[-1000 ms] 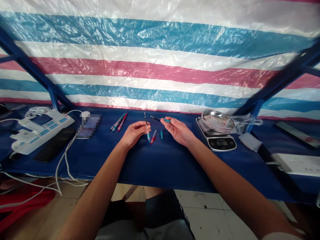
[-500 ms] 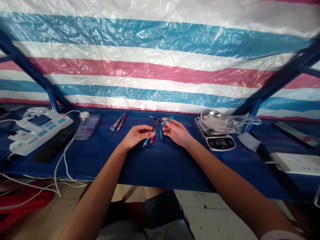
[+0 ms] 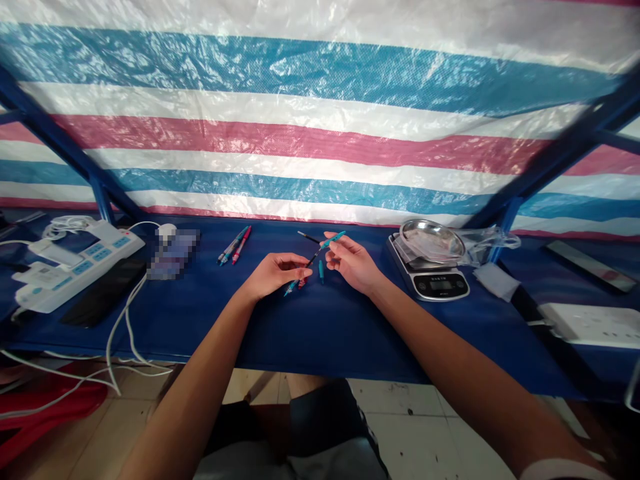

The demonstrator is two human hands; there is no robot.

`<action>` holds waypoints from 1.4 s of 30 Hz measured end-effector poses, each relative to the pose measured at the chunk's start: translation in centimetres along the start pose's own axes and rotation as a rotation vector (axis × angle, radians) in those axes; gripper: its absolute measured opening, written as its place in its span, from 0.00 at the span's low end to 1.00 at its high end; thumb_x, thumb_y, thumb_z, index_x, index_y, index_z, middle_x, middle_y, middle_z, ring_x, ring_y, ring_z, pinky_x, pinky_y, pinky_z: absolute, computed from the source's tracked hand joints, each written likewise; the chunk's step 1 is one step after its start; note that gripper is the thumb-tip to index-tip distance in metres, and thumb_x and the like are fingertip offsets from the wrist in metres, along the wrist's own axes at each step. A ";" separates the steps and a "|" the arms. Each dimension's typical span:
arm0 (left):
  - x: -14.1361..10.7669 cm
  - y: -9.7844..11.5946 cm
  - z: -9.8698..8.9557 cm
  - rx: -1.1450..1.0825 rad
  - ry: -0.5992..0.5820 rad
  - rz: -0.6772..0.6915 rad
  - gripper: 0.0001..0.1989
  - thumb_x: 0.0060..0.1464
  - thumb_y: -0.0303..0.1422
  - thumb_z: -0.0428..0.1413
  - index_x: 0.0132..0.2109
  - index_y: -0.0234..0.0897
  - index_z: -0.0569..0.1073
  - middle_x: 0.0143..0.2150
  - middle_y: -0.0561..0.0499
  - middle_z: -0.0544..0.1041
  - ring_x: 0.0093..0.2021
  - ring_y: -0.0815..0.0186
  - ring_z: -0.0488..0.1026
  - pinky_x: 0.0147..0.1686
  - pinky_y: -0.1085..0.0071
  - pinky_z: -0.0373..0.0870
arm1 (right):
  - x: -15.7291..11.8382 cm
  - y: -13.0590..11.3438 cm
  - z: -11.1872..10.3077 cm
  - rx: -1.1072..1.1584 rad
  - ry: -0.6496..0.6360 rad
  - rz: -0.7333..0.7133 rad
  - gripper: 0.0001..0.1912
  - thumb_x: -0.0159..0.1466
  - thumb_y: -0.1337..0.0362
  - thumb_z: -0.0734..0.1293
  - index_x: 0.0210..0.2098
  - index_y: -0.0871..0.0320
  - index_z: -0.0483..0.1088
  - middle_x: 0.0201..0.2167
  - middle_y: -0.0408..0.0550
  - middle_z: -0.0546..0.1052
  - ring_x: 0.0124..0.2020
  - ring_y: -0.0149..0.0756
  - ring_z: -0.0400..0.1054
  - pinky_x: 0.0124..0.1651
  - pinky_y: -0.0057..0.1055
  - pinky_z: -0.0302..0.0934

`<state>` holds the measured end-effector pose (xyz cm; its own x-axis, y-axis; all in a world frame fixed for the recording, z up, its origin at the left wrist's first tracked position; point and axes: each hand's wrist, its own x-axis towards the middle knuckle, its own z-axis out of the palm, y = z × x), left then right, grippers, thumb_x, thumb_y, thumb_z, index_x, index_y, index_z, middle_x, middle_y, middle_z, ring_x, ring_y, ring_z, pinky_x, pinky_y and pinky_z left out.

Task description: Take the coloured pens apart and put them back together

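My left hand pinches the clear and turquoise front part of a pen, tip pointing down toward me. A dark refill sticks up out of it. My right hand holds a turquoise pen barrel between thumb and fingers, tilted. The refill's upper end meets the barrel's lower end; whether it is inside I cannot tell. Between the hands, a short turquoise pen piece lies on the table. A red pen piece shows partly behind my left fingertips, and another refill lies beyond.
Several pens lie at the back left. Further left are a blurred phone-like thing, a black phone-like slab, a power strip and white cables. On the right stand a digital scale with a metal bowl and another white socket strip.
The refill in my left hand and the turquoise barrel in my right hand have come together and lined up. Both hands have otherwise hardly moved.
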<state>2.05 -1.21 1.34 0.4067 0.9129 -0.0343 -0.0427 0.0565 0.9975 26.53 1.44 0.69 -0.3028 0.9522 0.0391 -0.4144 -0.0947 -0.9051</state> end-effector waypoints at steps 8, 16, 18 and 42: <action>0.0 0.0 0.0 0.007 -0.005 0.006 0.21 0.50 0.43 0.76 0.48 0.37 0.86 0.36 0.45 0.85 0.34 0.61 0.80 0.42 0.63 0.74 | 0.0 -0.1 0.0 -0.005 0.033 -0.001 0.21 0.62 0.53 0.80 0.54 0.45 0.82 0.48 0.45 0.81 0.37 0.33 0.71 0.37 0.33 0.67; 0.0 0.0 -0.1 0.028 0.005 -0.001 0.22 0.50 0.44 0.76 0.47 0.36 0.86 0.36 0.45 0.85 0.34 0.61 0.80 0.42 0.63 0.74 | 0.0 0.2 -0.2 -0.081 -0.082 -0.015 0.19 0.64 0.54 0.79 0.53 0.49 0.83 0.44 0.46 0.81 0.35 0.33 0.71 0.37 0.34 0.67; 0.0 -0.3 -0.2 0.025 -0.008 0.001 0.21 0.50 0.44 0.76 0.47 0.36 0.86 0.37 0.45 0.85 0.34 0.60 0.80 0.42 0.63 0.75 | -0.2 0.3 -0.1 -0.144 -0.125 -0.019 0.20 0.65 0.53 0.78 0.55 0.50 0.82 0.41 0.46 0.81 0.34 0.34 0.72 0.39 0.35 0.68; 0.0 -0.5 -0.4 0.053 -0.020 -0.036 0.23 0.50 0.45 0.76 0.49 0.37 0.86 0.34 0.45 0.85 0.34 0.60 0.79 0.40 0.63 0.73 | -0.6 0.2 0.4 -0.455 -0.100 -0.081 0.19 0.66 0.44 0.76 0.38 0.53 0.75 0.22 0.39 0.71 0.23 0.32 0.63 0.28 0.32 0.58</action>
<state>1.69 -1.08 0.79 0.4257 0.9022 -0.0695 0.0208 0.0670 0.9975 26.32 0.75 0.62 -0.3753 0.9167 0.1375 -0.0283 0.1369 -0.9902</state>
